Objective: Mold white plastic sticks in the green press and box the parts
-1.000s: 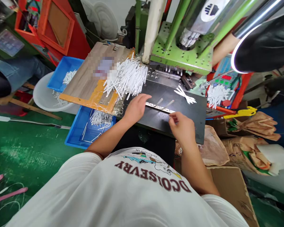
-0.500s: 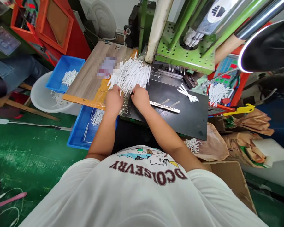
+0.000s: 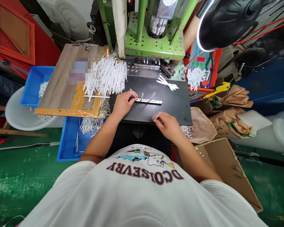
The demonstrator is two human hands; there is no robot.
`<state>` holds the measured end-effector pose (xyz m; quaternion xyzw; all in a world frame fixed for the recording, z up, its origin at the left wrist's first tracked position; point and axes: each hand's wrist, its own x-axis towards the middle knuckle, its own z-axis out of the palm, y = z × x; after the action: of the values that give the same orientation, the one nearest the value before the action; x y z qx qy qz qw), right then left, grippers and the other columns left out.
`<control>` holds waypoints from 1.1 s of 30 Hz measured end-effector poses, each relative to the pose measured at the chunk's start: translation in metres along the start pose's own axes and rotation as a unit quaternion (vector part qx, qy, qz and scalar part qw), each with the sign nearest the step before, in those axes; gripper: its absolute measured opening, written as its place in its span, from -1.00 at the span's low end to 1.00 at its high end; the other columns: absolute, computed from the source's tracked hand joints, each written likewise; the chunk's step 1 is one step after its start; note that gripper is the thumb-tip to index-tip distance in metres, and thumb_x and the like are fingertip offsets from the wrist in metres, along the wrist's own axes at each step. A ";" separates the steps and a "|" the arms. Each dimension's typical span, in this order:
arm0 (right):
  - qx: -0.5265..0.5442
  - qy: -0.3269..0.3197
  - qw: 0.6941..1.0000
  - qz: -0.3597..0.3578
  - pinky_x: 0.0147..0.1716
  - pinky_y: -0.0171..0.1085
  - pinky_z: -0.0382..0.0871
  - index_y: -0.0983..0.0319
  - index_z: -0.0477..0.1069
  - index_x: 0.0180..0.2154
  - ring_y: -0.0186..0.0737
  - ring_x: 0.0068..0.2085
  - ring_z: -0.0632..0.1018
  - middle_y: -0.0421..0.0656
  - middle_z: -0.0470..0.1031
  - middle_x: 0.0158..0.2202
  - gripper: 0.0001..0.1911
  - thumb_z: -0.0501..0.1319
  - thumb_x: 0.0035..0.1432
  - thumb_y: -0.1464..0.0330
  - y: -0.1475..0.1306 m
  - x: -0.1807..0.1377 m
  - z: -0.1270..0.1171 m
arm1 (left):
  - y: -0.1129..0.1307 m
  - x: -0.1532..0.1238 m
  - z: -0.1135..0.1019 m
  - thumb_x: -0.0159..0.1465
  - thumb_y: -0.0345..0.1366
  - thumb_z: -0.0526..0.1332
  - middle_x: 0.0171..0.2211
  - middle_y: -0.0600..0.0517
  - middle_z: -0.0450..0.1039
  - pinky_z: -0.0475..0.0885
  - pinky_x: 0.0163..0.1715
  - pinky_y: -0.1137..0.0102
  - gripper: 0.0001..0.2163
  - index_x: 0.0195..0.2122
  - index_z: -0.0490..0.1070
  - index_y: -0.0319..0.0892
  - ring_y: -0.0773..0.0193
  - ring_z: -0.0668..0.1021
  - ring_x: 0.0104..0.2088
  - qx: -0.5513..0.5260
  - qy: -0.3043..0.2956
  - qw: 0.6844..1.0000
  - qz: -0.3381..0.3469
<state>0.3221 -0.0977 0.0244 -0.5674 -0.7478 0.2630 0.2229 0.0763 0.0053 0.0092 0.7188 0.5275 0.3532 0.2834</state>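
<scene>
My left hand (image 3: 123, 104) rests on the black board (image 3: 172, 108), its fingertips pinching a thin white strip (image 3: 133, 93) beside a slotted metal bar (image 3: 149, 101). Other white strips (image 3: 152, 96) stand up from that bar. My right hand (image 3: 168, 126) is at the board's front edge, holding a short white strip (image 3: 157, 116) between thumb and finger. A large pile of white strips (image 3: 106, 77) lies on a wood-grain board (image 3: 59, 78) to the left. A small bunch of strips (image 3: 167, 83) lies farther back on the black board.
A green press (image 3: 153, 34) stands behind the board, with a control panel (image 3: 198, 60) to its right. Blue crates (image 3: 71, 138) and a white basin (image 3: 21, 110) sit to the left. Brown paper bags (image 3: 229, 124) and a cardboard box (image 3: 227, 164) sit to the right.
Both hands have moved right from the large pile, where they were half a second ago, back to the metal bar. The view has also swung, shifting everything left in the picture.
</scene>
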 end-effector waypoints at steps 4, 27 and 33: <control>0.055 0.139 0.989 -0.012 0.05 -0.05 0.56 0.12 0.58 -0.13 0.00 -0.10 0.70 -0.05 0.72 -0.11 -0.82 0.20 0.40 0.26 0.033 0.013 -0.013 | -0.005 -0.001 0.007 0.38 -0.37 0.27 -0.16 0.03 0.72 0.41 0.36 0.05 -0.91 -0.24 0.57 -0.07 0.13 0.68 -0.09 0.064 -0.013 0.997 0.031; -0.029 0.009 0.993 -0.116 0.26 0.08 0.41 0.20 0.54 0.24 0.11 0.17 0.55 0.03 0.64 0.12 -0.45 0.31 0.21 0.38 0.071 0.094 -0.015 | -0.011 0.004 0.014 0.36 -0.46 0.22 -0.06 -0.07 0.68 0.55 0.08 0.20 -0.77 -0.08 0.60 -0.04 0.02 0.68 0.00 0.109 -0.058 0.991 0.056; 0.041 -0.084 0.990 -0.103 0.07 -0.09 0.53 0.19 0.66 0.05 -0.06 -0.04 0.63 -0.07 0.69 -0.03 -0.48 0.27 0.02 0.49 0.091 0.121 -0.063 | -0.005 0.036 0.005 0.20 -0.53 0.21 -0.06 -0.06 0.68 0.58 0.10 0.16 -0.63 -0.04 0.62 -0.06 0.03 0.69 -0.03 0.085 -0.142 0.982 0.090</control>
<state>0.3968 0.0481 0.0176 -0.4538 -0.8067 0.3162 0.2081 0.0848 0.0415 0.0098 0.8277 0.4431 0.2251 0.2604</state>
